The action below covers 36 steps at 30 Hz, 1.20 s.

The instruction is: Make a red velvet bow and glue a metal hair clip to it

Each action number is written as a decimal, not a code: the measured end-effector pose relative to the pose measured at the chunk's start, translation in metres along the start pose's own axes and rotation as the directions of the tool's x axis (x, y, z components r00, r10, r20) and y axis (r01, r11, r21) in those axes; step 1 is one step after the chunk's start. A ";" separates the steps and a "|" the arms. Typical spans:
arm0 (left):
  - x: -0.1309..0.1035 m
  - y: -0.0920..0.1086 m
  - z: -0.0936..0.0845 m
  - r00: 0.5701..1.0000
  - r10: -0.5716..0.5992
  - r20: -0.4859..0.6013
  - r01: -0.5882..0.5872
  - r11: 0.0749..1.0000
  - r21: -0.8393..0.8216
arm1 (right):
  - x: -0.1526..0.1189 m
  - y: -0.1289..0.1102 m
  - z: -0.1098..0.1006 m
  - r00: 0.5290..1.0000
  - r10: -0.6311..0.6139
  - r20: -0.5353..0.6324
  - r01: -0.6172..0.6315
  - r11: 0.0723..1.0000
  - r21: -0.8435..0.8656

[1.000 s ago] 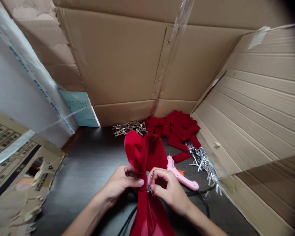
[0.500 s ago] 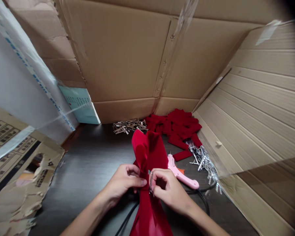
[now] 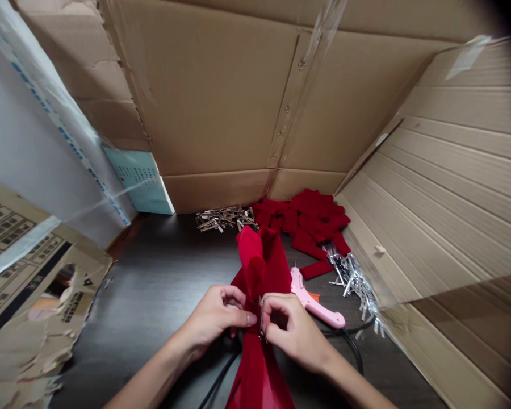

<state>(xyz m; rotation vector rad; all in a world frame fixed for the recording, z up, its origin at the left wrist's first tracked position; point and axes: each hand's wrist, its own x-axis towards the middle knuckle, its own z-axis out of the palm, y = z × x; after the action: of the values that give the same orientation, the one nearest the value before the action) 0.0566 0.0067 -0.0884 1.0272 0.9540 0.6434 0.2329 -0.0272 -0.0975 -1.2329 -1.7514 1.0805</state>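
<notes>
A red velvet bow [image 3: 255,267], gathered at its middle, stands between my two hands, its lower part spreading toward the bottom edge. My left hand [image 3: 223,312] pinches the gathered middle from the left, thumb on top. On the other side my right hand [image 3: 287,321] is closed on a thin metal hair clip [image 3: 262,321], which lies along the right side of the bow's middle. How far the clip reaches into the fabric is hidden by the fingers. Just right of the bow lies a pink glue gun [image 3: 317,304], nozzle pointing away.
Metal hair clips [image 3: 223,217] lie piled at the back, beside a heap of red velvet strips [image 3: 313,216]. Silver strips [image 3: 357,284] lie along the right cardboard wall [image 3: 434,187]. A black cable [image 3: 351,346] runs by the glue gun. Torn cardboard [image 3: 38,284] stands at left.
The bow's upper left loop has shifted slightly right and folded inward. Both hands keep nearly the same place and grip, the left thumb a little further right.
</notes>
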 end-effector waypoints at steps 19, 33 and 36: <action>0.000 -0.001 0.000 1.000 -0.002 0.018 0.002 1.000 -0.012 | 0.000 0.000 0.001 0.999 0.036 0.007 -0.036 0.999 -0.003; -0.001 0.001 -0.003 0.998 0.037 0.052 -0.033 0.996 -0.081 | 0.003 -0.004 -0.006 0.994 0.076 0.082 -0.082 0.995 0.061; -0.001 -0.001 -0.007 0.998 0.057 0.034 -0.053 0.991 -0.125 | 0.003 -0.005 -0.015 1.000 -0.001 0.015 0.000 1.000 0.013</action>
<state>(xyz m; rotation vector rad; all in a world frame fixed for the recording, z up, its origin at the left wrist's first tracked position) 0.0499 0.0089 -0.0906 0.9547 0.8447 0.7181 0.2432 -0.0222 -0.0866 -1.2193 -1.7536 1.1021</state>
